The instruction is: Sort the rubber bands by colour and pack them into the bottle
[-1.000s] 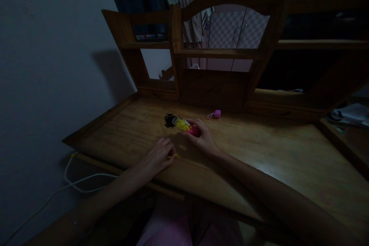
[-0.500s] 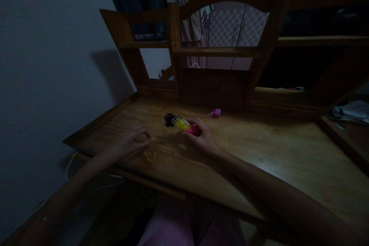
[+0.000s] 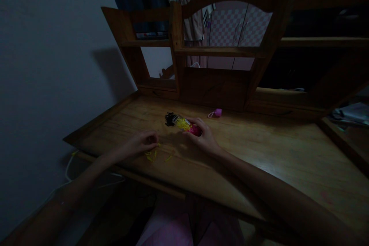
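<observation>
My right hand (image 3: pixel 203 136) is wrapped round a clear bottle (image 3: pixel 184 124) lying tilted over the desk. Yellow bands fill its middle and pink ones its base, and a clump of black bands (image 3: pixel 170 119) sits at its mouth end. My left hand (image 3: pixel 144 141) is closed in a pinch low over the wood, with a bit of a yellow rubber band (image 3: pixel 158 145) at the fingertips. Below those fingers lie several loose yellow rubber bands (image 3: pixel 151 156), partly covered by the hand. One more yellow band (image 3: pixel 168 158) rests a little to the right.
A pink cap with a loop (image 3: pixel 218 112) stands towards the back of the wooden desk (image 3: pixel 259 150). Behind it rises a wooden shelf unit (image 3: pixel 213 52). The wall (image 3: pixel 57 57) bounds the left side, and a white cable (image 3: pixel 67 171) hangs below the front edge.
My left hand has moved slightly right, its thumb and finger closing over a yellow band beside the loose ones. My right hand and the bottle have stayed nearly in place.
</observation>
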`<state>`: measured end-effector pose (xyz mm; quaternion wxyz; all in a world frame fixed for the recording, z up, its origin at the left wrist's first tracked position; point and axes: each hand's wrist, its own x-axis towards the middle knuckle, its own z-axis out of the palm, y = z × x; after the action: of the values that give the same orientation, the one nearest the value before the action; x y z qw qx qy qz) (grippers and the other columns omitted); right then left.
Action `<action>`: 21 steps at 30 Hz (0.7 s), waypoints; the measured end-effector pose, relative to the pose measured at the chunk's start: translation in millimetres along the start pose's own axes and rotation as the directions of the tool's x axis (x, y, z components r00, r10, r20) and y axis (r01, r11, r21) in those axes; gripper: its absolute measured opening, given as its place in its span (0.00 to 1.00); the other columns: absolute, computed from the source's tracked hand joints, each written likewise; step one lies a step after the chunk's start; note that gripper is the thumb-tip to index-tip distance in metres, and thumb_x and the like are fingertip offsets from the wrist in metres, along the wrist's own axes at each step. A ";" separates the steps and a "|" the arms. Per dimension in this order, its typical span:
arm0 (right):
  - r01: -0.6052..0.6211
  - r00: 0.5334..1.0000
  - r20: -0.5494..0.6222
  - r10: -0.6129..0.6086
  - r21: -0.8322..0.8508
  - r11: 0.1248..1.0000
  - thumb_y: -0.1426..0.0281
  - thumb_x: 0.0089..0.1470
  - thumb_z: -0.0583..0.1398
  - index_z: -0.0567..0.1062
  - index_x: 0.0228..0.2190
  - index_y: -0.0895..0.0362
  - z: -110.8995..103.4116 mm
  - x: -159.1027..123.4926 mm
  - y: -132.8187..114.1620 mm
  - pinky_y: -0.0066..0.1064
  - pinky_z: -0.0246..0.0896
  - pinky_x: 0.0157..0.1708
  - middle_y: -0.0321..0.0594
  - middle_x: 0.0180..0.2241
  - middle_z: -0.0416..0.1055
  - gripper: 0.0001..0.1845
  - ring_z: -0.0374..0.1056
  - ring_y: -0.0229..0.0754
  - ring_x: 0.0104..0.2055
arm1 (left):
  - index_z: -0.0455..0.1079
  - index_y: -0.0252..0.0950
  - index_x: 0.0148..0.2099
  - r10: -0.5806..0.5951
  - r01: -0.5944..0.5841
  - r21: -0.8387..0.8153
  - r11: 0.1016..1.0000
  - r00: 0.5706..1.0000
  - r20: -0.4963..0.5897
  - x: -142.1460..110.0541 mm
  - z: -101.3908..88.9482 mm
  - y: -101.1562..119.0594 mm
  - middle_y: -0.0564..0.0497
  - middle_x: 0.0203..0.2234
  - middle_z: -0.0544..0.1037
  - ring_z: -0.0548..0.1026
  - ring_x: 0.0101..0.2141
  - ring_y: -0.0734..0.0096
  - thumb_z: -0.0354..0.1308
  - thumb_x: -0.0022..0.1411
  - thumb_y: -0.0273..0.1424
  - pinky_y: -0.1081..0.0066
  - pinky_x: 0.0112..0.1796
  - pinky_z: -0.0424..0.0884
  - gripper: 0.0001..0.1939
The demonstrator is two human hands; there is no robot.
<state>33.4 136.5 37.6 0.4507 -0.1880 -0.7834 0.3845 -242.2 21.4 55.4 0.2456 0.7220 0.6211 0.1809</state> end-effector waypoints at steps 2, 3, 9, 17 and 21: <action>0.002 1.000 -0.008 -0.002 -0.002 1.000 0.68 0.53 0.65 0.73 0.51 0.51 0.6 0.1 1.5 0.38 0.62 0.52 0.41 0.48 0.70 0.23 0.67 0.45 0.49 | 0.70 0.35 0.41 -0.002 0.002 -0.014 1.000 1.000 -0.007 -0.6 -0.6 -4.2 0.51 0.32 0.76 0.74 0.32 0.68 0.56 0.62 0.42 0.69 0.35 0.71 0.15; 0.005 1.000 -0.011 -0.005 0.000 1.000 0.68 0.53 0.65 0.73 0.51 0.52 0.8 0.1 2.3 0.38 0.62 0.52 0.41 0.48 0.70 0.23 0.67 0.45 0.50 | 0.70 0.35 0.41 0.002 -0.002 -0.019 1.000 1.000 -0.006 -2.0 -1.2 -5.9 0.50 0.32 0.76 0.74 0.33 0.67 0.57 0.61 0.42 0.68 0.36 0.72 0.15; 0.043 0.999 -0.008 -0.043 0.014 0.999 0.69 0.54 0.64 0.73 0.51 0.52 0.0 0.2 3.0 0.38 0.62 0.52 0.41 0.48 0.71 0.21 0.67 0.45 0.50 | 0.70 0.38 0.50 0.024 -0.023 -0.013 1.000 0.993 0.114 -26.5 -7.2 -0.7 0.50 0.38 0.77 0.75 0.39 0.66 0.58 0.63 0.39 0.69 0.41 0.72 0.16; 0.047 0.999 -0.010 -0.047 0.005 0.999 0.69 0.54 0.64 0.73 0.51 0.52 -0.4 0.7 2.3 0.37 0.62 0.51 0.41 0.48 0.70 0.21 0.68 0.44 0.50 | 0.71 0.42 0.51 0.173 -0.202 0.206 0.957 0.973 0.152 -34.4 -8.0 12.7 0.48 0.47 0.73 0.70 0.48 0.61 0.52 0.68 0.35 0.64 0.52 0.66 0.13; 0.034 0.999 -0.003 -0.034 -0.006 0.999 0.69 0.54 0.64 0.73 0.51 0.51 -0.1 0.2 3.0 0.38 0.62 0.51 0.41 0.48 0.70 0.22 0.68 0.45 0.50 | 0.72 0.42 0.46 0.238 -0.272 0.337 0.901 0.961 0.141 -35.2 -5.5 14.8 0.47 0.45 0.72 0.68 0.48 0.62 0.49 0.70 0.33 0.63 0.52 0.64 0.11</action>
<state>33.2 138.5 35.5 0.4578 -0.1767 -0.7869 0.3742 -239.1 -14.2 69.9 0.1160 0.8371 0.5310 0.0622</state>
